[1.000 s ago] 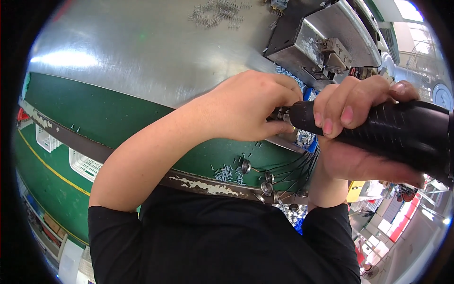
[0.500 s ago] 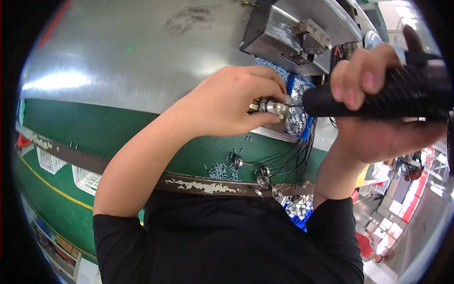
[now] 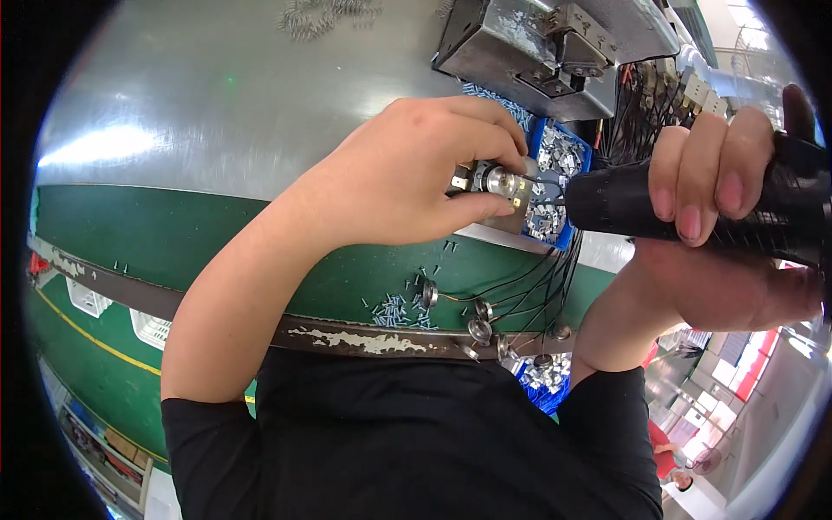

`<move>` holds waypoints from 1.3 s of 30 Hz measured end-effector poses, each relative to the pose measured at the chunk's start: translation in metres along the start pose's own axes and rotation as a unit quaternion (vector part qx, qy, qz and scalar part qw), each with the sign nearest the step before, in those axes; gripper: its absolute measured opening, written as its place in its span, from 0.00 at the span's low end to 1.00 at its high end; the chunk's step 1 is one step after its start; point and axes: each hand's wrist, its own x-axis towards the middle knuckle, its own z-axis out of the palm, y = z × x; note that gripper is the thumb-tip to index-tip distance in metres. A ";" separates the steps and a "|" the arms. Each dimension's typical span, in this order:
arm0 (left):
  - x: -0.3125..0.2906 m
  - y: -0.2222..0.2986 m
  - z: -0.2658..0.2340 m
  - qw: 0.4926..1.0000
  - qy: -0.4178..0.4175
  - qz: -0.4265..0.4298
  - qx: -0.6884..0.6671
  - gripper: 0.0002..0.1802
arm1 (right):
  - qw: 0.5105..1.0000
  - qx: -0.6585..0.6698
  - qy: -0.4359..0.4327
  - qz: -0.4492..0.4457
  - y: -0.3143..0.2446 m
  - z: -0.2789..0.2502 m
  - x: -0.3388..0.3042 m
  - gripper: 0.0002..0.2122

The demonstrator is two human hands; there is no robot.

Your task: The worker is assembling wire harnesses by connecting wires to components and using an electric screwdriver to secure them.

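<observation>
part in hand: here it is, a small metal part (image 3: pixel 500 182) with a rounded silvery body and brass-coloured tabs, out over the front of the bench, just left of the blue tray.
left hand: the left hand (image 3: pixel 407 165) has it pinched, thumb on the near side, fingers curled round the far side.
right hand: and the right hand (image 3: pixel 712 178) is wrapped firmly around a black power driver (image 3: pixel 611 199), fingers over the top, thumb below.
driver nose: pointing left at the part, a gap between them; whether the bit touches, i cannot tell.
beside the part: the blue tray (image 3: pixel 587 160), loaded with small metal clips (image 3: pixel 546 224); bluish screws (image 3: pixel 503 106) heaped just beyond.
behind: a grey metal fixture (image 3: pixel 511 43) on the steel benchtop (image 3: pixel 217 104), loose springs (image 3: pixel 312 17) at the far edge.
nearer the body: a green strip (image 3: pixel 199 225) carrying scattered screws (image 3: pixel 394 312), and round metal pieces (image 3: pixel 479 329) on dark wires.
floor, left: white crates (image 3: pixel 149 329) below the bench edge.
</observation>
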 end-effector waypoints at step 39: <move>-0.001 0.005 -0.002 1.000 -0.008 -0.014 0.000 0.19 | 0.999 -0.036 -0.029 0.003 0.017 0.027 0.021 0.54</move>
